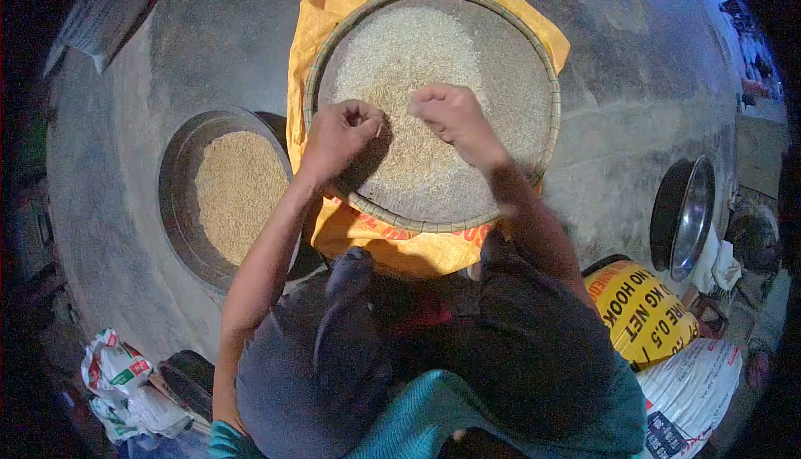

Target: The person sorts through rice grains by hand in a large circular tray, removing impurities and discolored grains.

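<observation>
A round woven tray with a bamboo rim lies on a yellow-orange sack on the floor. Pale grain is spread over it, with browner grain in the middle. Above the left part of the tray is my left hand, thumb and fingertips pressed together; whatever they hold, if anything, is too small to make out. My right hand hovers over the middle grain with its fingers curled together, and its fingertips are slightly blurred, so their contents cannot be seen.
Left of the tray, a dark basin holds brown grain. A metal basin leans at the right. A yellow printed sack and a white sack are at the lower right; plastic bags lie at the lower left.
</observation>
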{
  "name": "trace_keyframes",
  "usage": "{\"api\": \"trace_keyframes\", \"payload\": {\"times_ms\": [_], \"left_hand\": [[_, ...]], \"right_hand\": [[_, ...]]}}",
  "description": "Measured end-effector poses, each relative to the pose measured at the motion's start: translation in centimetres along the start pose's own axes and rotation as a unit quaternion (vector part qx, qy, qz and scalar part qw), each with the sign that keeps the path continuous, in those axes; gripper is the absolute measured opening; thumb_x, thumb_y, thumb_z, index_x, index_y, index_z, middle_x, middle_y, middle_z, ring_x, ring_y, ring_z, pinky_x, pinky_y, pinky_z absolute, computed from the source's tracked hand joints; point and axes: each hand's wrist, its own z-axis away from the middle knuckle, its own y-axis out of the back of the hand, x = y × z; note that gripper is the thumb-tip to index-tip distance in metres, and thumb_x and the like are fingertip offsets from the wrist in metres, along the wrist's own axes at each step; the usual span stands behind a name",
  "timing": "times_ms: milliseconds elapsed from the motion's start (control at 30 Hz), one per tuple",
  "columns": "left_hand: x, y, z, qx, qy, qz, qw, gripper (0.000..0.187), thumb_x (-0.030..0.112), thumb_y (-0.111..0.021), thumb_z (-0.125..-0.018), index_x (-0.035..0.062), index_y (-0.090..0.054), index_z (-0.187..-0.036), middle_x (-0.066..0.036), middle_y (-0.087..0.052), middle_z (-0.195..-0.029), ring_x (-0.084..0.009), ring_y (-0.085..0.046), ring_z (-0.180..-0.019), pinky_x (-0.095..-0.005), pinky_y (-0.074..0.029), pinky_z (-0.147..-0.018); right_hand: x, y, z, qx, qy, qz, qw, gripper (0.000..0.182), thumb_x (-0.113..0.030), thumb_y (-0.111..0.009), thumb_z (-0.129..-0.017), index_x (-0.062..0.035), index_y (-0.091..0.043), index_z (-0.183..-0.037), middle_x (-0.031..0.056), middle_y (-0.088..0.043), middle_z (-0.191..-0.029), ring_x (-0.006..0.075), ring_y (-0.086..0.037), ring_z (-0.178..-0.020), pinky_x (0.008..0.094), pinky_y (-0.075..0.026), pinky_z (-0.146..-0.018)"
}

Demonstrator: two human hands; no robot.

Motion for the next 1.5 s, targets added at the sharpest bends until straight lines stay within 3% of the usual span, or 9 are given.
{"api": "trace_keyframes", "payload": {"times_ms": [167,433,600,700,867,1033,1267,1400,1500], "left_hand": [[0.8,-1.2,0.5,0.073,-0.104,-0.234,0.964,0.026,0.025,-0.075,-0.083,0.003,-0.07,-0.096,-0.013,-0.071,-0.087,-0.0204,-0.068,-0.076,-0.0313,-0.052,-0.07],[-0.1,-1.8,-0.6,0.065,-0.13,-0.278,0.95,0.025,0.025,-0.072,-0.084,0.0014,-0.069,-0.091,-0.01,-0.07,-0.083,-0.0229,-0.067,-0.073,-0.0348,-0.052,-0.067],[0.2,0.0,-1.7,0.042,0.041,0.158,0.986,0.014,0.013,-0.064,-0.085,0.0009,-0.066,-0.08,-0.003,-0.062,-0.07,-0.0077,-0.056,-0.066,-0.0266,-0.046,-0.061],[1.2,1.1,-1.1,0.014,0.045,0.277,0.96,0.015,0.015,-0.057,-0.089,0.0029,-0.062,-0.082,-0.003,-0.06,-0.073,-0.0106,-0.055,-0.066,-0.0259,-0.046,-0.063],[0.1,1.4,-1.5,-0.038,0.026,0.253,0.966,0.02,0.016,-0.054,-0.09,-0.0001,-0.065,-0.085,-0.006,-0.063,-0.077,-0.013,-0.058,-0.071,-0.0264,-0.048,-0.066],[0.4,-1.0,-1.5,0.034,-0.021,-0.043,0.998,0.024,0.022,-0.064,-0.087,-0.0007,-0.07,-0.09,-0.007,-0.069,-0.079,-0.0144,-0.063,-0.07,-0.0292,-0.05,-0.069],[0.4,-2.8,-1.4,0.084,-0.142,-0.236,0.958,0.021,0.023,-0.072,-0.082,0.0022,-0.071,-0.087,-0.012,-0.07,-0.074,-0.0189,-0.067,-0.067,-0.0334,-0.051,-0.063],[0.6,-2.5,-1.5,0.06,-0.046,-0.085,0.993,0.019,0.02,-0.068,-0.084,0.0006,-0.069,-0.081,-0.008,-0.068,-0.071,-0.0159,-0.063,-0.063,-0.0324,-0.05,-0.062],[0.3,-1.1,-2.4,0.051,-0.009,0.041,0.998,0.017,0.016,-0.063,-0.086,0.0002,-0.066,-0.08,-0.006,-0.065,-0.073,-0.0142,-0.06,-0.064,-0.0299,-0.048,-0.062]], "right_hand": [[-0.9,1.6,0.7,-0.099,-0.073,-0.38,0.917,0.011,-0.016,-0.063,-0.085,-0.007,-0.062,-0.079,-0.0042,-0.045,-0.059,0.006,-0.042,-0.051,0.0228,-0.034,-0.046],[0.0,-2.9,1.5,0.024,0.061,0.336,0.94,0.014,-0.019,-0.067,-0.082,-0.0086,-0.069,-0.091,0.0154,-0.068,-0.08,0.0267,-0.067,-0.07,0.0373,-0.052,-0.066],[1.6,-2.8,1.1,0.033,0.122,0.417,0.9,0.014,-0.02,-0.068,-0.082,-0.0081,-0.07,-0.09,0.0034,-0.064,-0.068,0.0134,-0.057,-0.058,0.0292,-0.048,-0.059],[-1.3,-0.5,1.2,-0.029,-0.059,0.005,0.998,0.016,-0.019,-0.062,-0.085,-0.0037,-0.066,-0.083,-0.0001,-0.057,-0.066,0.0119,-0.054,-0.057,0.0259,-0.041,-0.05],[-1.2,2.2,1.0,-0.119,-0.073,-0.398,0.907,0.011,-0.015,-0.066,-0.08,-0.0056,-0.062,-0.076,-0.0032,-0.048,-0.059,0.0074,-0.045,-0.055,0.0236,-0.035,-0.049],[1.4,-0.3,0.7,0.071,0.086,0.256,0.96,0.019,-0.025,-0.062,-0.084,-0.0071,-0.067,-0.086,0.0103,-0.067,-0.071,0.025,-0.065,-0.064,0.036,-0.049,-0.059],[1.0,-1.4,1.1,0.043,0.05,0.413,0.908,0.018,-0.023,-0.063,-0.084,-0.0084,-0.068,-0.093,0.0127,-0.069,-0.082,0.0267,-0.069,-0.074,0.0381,-0.052,-0.067],[1.0,1.9,0.7,-0.009,-0.024,-0.006,1.0,0.019,-0.022,-0.061,-0.086,-0.0037,-0.065,-0.084,0.0078,-0.066,-0.073,0.0192,-0.061,-0.06,0.0315,-0.047,-0.055],[0.4,3.4,0.7,-0.075,-0.089,-0.325,0.939,0.017,-0.019,-0.063,-0.084,-0.0025,-0.065,-0.082,0.003,-0.061,-0.069,0.0146,-0.055,-0.055,0.0259,-0.042,-0.051]]}}
